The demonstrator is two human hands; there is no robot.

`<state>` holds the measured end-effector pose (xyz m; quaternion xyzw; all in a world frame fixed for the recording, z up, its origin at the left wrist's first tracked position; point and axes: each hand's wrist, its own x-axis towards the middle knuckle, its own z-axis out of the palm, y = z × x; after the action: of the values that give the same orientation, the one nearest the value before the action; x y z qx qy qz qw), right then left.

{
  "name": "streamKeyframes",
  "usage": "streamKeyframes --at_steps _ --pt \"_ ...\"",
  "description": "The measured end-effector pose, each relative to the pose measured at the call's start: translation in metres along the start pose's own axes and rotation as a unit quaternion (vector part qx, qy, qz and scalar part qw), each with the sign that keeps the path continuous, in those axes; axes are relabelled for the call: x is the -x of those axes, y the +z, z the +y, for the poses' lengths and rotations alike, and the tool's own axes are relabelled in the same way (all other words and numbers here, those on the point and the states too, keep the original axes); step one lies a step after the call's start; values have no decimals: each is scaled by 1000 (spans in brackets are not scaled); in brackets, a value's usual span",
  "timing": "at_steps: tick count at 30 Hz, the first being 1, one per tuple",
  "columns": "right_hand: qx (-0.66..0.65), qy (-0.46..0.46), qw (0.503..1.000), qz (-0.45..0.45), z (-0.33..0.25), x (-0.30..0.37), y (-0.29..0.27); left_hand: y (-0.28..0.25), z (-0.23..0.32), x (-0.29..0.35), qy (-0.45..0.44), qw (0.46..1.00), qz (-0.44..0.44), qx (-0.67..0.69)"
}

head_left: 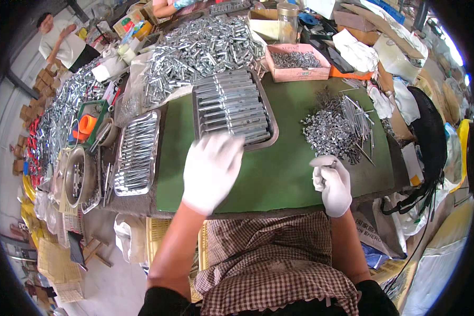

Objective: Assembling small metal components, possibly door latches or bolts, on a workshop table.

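My left hand point(212, 173), in a white glove, is at the near edge of a metal tray point(273, 134); its fingers are smeared by motion. Rows of silver metal tubes with slim rods point(231, 105) lie side by side in that tray. My right hand point(333, 185), also gloved, is closed with curled fingers just in front of a heap of small metal clips point(326, 131). Whether it pinches a small part cannot be seen. Long thin metal pins point(359, 118) lie along the heap's right side. Both hands are over the green mat point(279, 184).
A second tray point(137, 152) of metal rods stands left, beside a round metal bowl point(80, 176). Behind are a large pile of metal tubes point(200, 52) and a pink box point(298, 62) of small parts. A person point(63, 42) stands far left; another person's arm point(166, 7) shows at the top.
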<state>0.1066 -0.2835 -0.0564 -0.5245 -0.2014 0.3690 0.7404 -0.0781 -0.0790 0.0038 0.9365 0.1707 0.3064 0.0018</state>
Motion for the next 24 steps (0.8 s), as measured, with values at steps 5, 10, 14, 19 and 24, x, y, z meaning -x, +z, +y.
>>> streamKeyframes --at_steps 5,10,14,19,24 --pt "62 -54 996 -17 -4 0 13 63 -50 -77 -40 994 -63 -84" --pt "60 -75 994 -58 -4 2 11 77 -69 -84 30 988 -85 -125" --pt "54 -40 995 -70 -15 13 9 70 -64 -66 -27 994 -76 -74" --pt "126 51 991 -10 -36 31 14 22 22 -54 113 975 -175 78" --pt "83 105 991 -25 -39 26 5 17 71 -22 155 967 -161 119"
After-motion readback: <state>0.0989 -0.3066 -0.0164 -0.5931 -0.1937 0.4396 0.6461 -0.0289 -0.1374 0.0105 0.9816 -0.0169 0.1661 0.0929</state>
